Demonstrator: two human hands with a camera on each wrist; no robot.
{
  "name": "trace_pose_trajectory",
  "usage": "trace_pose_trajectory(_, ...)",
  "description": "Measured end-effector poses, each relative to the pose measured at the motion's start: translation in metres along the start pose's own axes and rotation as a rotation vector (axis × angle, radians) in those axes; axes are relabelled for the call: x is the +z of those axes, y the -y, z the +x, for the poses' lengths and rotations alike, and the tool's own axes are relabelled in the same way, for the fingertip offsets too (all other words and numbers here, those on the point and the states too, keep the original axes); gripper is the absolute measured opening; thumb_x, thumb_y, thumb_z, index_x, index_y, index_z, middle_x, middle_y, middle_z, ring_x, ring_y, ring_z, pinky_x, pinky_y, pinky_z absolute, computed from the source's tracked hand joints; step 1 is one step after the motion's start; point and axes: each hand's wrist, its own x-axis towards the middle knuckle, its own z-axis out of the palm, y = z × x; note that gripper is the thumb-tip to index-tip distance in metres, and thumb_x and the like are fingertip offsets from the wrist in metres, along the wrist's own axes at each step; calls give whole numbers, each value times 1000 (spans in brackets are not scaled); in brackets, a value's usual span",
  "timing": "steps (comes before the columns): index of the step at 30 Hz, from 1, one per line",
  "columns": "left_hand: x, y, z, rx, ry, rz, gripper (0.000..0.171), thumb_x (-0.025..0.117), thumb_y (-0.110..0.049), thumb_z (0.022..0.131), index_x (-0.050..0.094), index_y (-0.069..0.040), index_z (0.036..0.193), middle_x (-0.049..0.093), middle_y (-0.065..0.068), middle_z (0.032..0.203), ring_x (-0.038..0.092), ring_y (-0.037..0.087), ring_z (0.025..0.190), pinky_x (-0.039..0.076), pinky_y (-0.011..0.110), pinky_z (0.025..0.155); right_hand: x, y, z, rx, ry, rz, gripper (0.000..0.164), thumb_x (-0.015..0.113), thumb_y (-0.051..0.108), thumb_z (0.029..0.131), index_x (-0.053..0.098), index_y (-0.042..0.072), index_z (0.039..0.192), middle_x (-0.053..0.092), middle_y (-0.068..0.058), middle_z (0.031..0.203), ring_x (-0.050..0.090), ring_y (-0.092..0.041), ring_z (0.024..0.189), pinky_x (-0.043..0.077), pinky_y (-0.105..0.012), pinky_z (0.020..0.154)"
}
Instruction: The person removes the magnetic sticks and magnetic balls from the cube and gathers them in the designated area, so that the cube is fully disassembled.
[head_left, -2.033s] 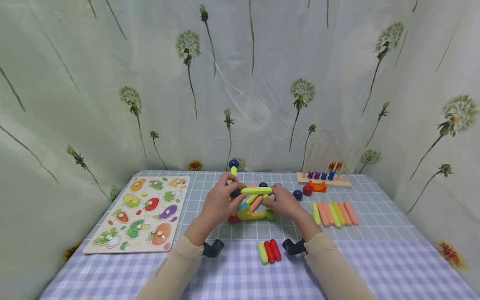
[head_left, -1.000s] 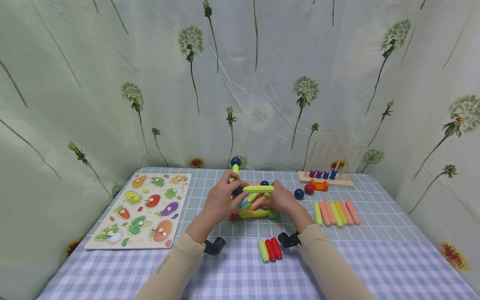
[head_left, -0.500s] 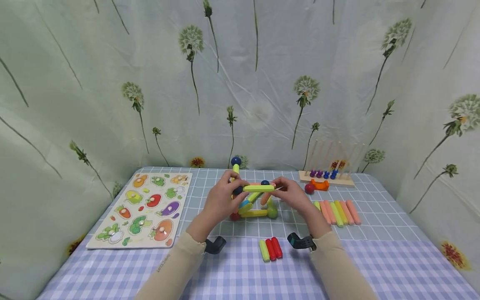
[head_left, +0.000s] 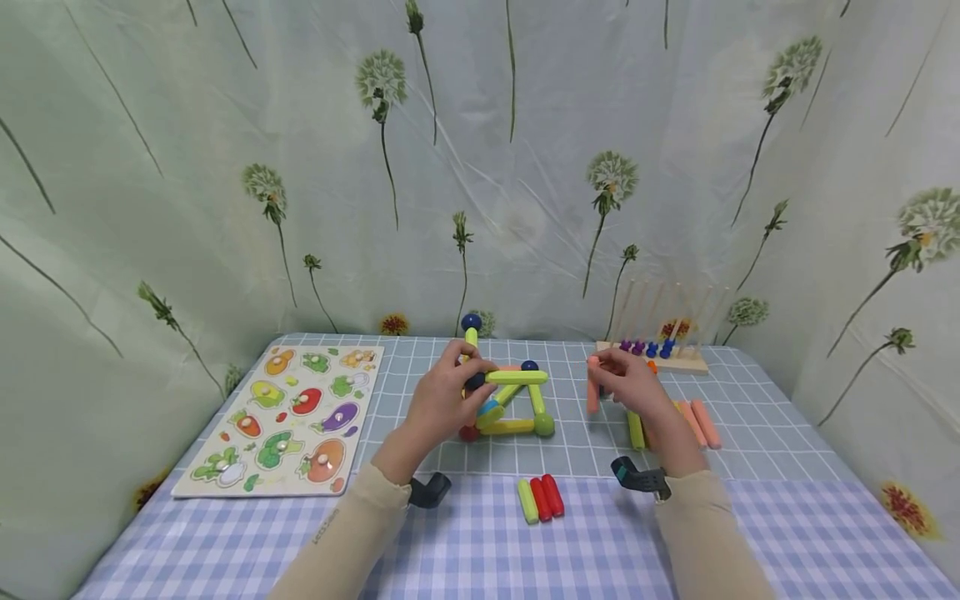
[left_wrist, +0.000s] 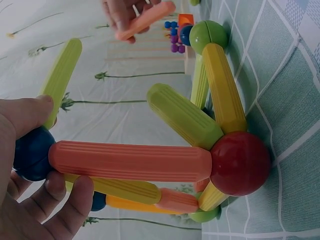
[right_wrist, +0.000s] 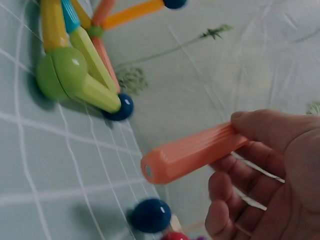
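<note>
My left hand [head_left: 447, 389] grips a dark blue ball [left_wrist: 34, 154] at the upper corner of a magnetic stick-and-ball structure. From that ball a lime stick [head_left: 517, 377] juts to the right, its far end free, with my thumb against its base. A salmon stick [left_wrist: 130, 161] runs down from the ball to a red ball [left_wrist: 241, 163] on the table. To the right, my right hand [head_left: 632, 382] pinches another salmon magnetic stick [right_wrist: 195, 151] between thumb and fingers, above the table. A small metal spot shows on its end. A loose blue ball [right_wrist: 151, 215] lies below it.
A vegetable puzzle board [head_left: 281, 425] lies at left. One lime and two red sticks [head_left: 542, 498] lie in front. Behind the right forearm are more sticks [head_left: 701, 423]. A pegged wooden stand [head_left: 686, 361] with small figures is at the back right.
My right hand has left the lime stick's end, taken the salmon stick out from the structure and moved right with it. My left hand stays on the blue ball.
</note>
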Motion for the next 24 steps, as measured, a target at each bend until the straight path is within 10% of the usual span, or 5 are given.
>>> trace_pose_trajectory(17, -1, 1, -1, 10, -1, -2, 22, 77, -26, 89, 74, -19, 109, 52, 1, 115, 58, 17, 95, 57, 31, 80, -10, -34, -3, 217, 92, -314, 39, 62, 27, 97, 58, 7, 129, 62, -21, 120, 56, -32, 101, 51, -40, 81)
trace_pose_trajectory(24, 0, 0, -1, -1, 1, -1, 23, 77, -26, 88, 74, -18, 109, 52, 2, 115, 59, 18, 98, 58, 32, 83, -8, -37, -2, 177, 110, -382, 34, 67, 23, 94, 63, 10, 126, 62, -17, 112, 56, -30, 97, 50, -38, 78)
